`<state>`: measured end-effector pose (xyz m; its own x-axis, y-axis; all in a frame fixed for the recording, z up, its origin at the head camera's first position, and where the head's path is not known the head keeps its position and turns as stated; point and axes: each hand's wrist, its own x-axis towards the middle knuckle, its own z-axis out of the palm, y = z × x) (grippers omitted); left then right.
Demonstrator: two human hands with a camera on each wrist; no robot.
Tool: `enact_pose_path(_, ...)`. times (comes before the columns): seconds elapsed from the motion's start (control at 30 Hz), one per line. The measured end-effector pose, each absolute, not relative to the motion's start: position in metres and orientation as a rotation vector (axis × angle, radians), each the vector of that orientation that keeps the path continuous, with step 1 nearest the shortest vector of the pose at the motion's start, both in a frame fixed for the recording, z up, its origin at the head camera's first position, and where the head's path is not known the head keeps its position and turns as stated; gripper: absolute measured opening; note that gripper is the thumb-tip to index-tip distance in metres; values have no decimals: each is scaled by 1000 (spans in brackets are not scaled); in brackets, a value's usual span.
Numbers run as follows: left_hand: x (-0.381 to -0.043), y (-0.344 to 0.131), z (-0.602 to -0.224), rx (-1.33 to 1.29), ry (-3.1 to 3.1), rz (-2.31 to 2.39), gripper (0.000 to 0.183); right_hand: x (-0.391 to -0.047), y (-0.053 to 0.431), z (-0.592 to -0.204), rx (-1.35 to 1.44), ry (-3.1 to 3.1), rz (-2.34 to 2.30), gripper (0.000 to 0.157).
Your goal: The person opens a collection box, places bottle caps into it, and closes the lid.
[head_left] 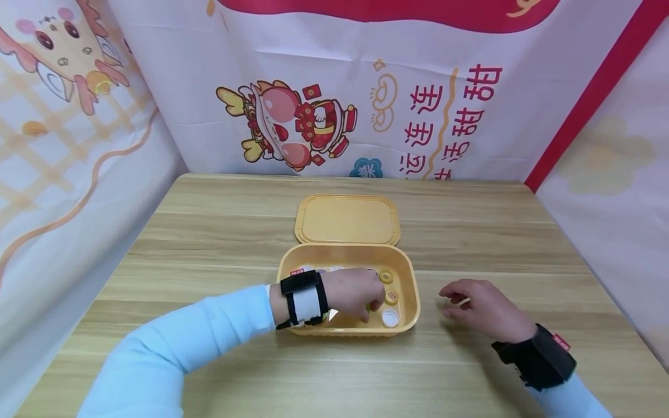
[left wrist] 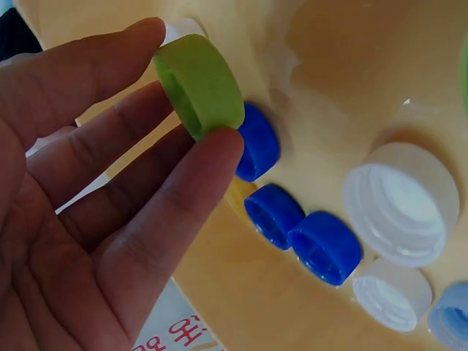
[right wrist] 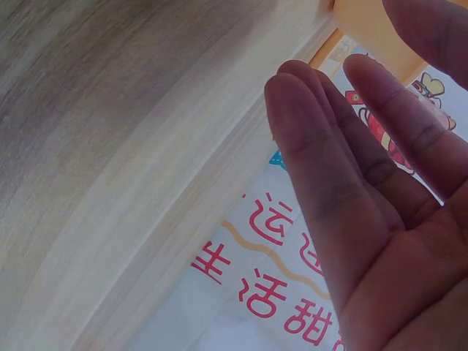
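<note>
My left hand (head_left: 352, 291) reaches into a yellow plastic box (head_left: 414, 293). In the left wrist view, its thumb and fingertip pinch a green bottle cap (left wrist: 212, 84) by the edge. Beyond that cap lie blue bottle caps (left wrist: 327, 247), white bottle caps (left wrist: 406, 205) and a light blue one (left wrist: 450, 318). Yellow caps (head_left: 391, 297) and a white cap (head_left: 389, 317) sit near the box's right end. To the right of the box, my right hand (head_left: 486, 309) holds nothing, its fingers loosely bent just over the table.
A yellow lid (head_left: 347, 219) lies flat directly behind the box. The wood-grain table (head_left: 219, 232) carries both. Printed cloth (head_left: 198, 87) hangs at the back and along both sides. A black band is strapped on each wrist.
</note>
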<state>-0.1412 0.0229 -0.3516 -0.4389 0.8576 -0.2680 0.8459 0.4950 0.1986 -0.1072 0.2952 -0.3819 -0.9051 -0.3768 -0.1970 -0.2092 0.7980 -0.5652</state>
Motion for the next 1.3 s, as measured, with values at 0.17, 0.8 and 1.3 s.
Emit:
enact_pose_path(0.17,-142,25,-360,1468,2419,7,16,-108,296,-384,-455,2692,-793,28)
enact_pose_path(0.8,-140,27,-374,1496,2421,-51,15,-109,296,-389,-453,2682,-814,27)
enact_pose_path(1.3,-136,16,-363,1508,2496,-22,15,-110,293,-385,-507,2683,-824,27)
